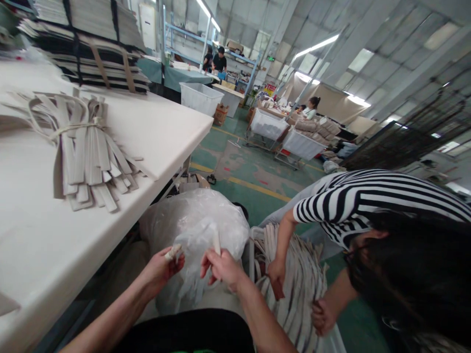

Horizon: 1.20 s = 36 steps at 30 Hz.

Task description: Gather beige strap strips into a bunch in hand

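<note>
Two bare hands work at 6 o'clock, low in the view, below the big white worktop (pixel 154 127) that fills 9 to 10 o'clock. On it a tied bundle of pale strips (pixel 86 152) lies fanned out; stacked sheet packs (pixel 91 44) sit behind at 11 o'clock. Clear plastic bag (pixel 195 230) at centre-bottom, bulging, contents blurred but pale strips show through it. At 4 o'clock a wire basket (pixel 252 245) holds a heap of cream strips (pixel 298 289); a co-worker in a striped top (pixel 368 201) bends over it, both hands in the heap. White bins on carts (pixel 301 144) stand on the green floor at 1 o'clock, filled with fabric. Left hand (pixel 162 267) pinches a small strip end (pixel 172 251) at the bag, grip clenched on it. Right hand (pixel 221 267) holds a thin pale strip (pixel 217 242) upright against the bag, grip closed round it.
</note>
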Each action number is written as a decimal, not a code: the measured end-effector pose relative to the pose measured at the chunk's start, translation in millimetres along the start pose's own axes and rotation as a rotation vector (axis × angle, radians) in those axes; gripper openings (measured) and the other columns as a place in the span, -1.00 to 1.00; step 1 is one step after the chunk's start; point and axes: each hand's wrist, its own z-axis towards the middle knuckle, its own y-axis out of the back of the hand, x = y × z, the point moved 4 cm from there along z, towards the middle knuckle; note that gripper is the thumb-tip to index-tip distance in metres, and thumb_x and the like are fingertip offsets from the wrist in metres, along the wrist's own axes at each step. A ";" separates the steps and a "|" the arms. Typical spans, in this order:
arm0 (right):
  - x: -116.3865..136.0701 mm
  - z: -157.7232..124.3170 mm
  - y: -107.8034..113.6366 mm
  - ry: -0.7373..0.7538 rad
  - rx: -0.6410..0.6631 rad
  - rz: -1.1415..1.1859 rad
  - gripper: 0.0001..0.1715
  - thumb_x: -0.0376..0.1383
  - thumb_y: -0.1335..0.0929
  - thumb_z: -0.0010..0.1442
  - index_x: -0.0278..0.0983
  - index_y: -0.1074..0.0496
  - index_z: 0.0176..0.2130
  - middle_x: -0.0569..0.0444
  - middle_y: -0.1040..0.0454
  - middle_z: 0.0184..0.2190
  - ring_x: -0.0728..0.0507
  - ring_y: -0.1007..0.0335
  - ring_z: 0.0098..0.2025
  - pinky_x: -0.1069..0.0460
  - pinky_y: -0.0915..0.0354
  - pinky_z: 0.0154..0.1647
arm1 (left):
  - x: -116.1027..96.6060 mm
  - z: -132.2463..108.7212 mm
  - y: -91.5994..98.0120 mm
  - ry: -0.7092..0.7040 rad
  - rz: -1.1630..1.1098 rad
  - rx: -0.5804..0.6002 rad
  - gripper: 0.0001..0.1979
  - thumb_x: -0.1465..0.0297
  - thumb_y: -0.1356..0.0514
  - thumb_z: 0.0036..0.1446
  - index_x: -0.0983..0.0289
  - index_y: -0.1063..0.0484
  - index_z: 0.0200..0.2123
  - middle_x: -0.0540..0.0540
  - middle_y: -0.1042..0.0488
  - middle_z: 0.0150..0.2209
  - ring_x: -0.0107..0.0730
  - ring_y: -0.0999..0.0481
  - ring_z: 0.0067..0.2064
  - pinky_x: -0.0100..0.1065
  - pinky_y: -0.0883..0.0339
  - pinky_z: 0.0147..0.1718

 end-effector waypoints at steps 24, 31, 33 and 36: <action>-14.5 -29.8 -42.1 0.027 0.166 -0.200 -0.72 -0.17 -0.35 0.23 -0.32 -0.42 -0.15 0.09 -0.50 -0.42 0.04 -0.37 -0.58 0.18 -0.22 -0.56 | -33.5 -23.4 -3.4 -0.217 -0.100 -0.083 -0.74 0.34 -0.46 -0.13 0.41 -0.58 -0.41 0.14 -0.56 -0.47 -0.39 -0.51 -0.49 -0.50 -0.46 -0.52; 19.0 -35.8 -52.1 0.111 0.085 -0.399 -0.62 -0.10 -0.21 0.35 -0.33 -0.42 -0.22 0.17 -0.38 -0.62 0.05 -0.26 -0.69 0.20 -0.11 -0.67 | -28.0 -46.7 6.7 -0.162 -0.264 -0.142 -0.89 0.53 -0.32 0.01 0.42 -0.60 -0.33 0.21 -0.59 -0.38 -0.27 -0.58 -0.40 -0.38 -0.54 -0.44; 29.1 -34.1 -59.0 0.148 0.117 -0.441 -0.60 -0.08 -0.21 0.36 -0.33 -0.43 -0.21 0.16 -0.39 -0.59 0.05 -0.28 -0.66 0.20 -0.14 -0.64 | -13.4 -55.0 7.4 -0.108 -0.255 -0.098 -0.86 0.50 -0.34 0.02 0.43 -0.59 -0.30 0.22 -0.59 -0.40 -0.26 -0.57 -0.43 -0.37 -0.54 -0.45; 46.5 -45.2 -59.6 0.208 0.158 -0.514 -0.68 -0.13 -0.26 0.34 -0.27 -0.43 -0.06 0.15 -0.48 -0.49 0.06 -0.30 -0.63 0.19 -0.17 -0.57 | -7.2 -63.6 26.1 -0.105 -0.293 -0.214 -0.87 0.53 -0.24 0.15 0.36 -0.59 -0.23 0.18 -0.61 -0.32 -0.33 -0.60 -0.37 -0.44 -0.54 -0.42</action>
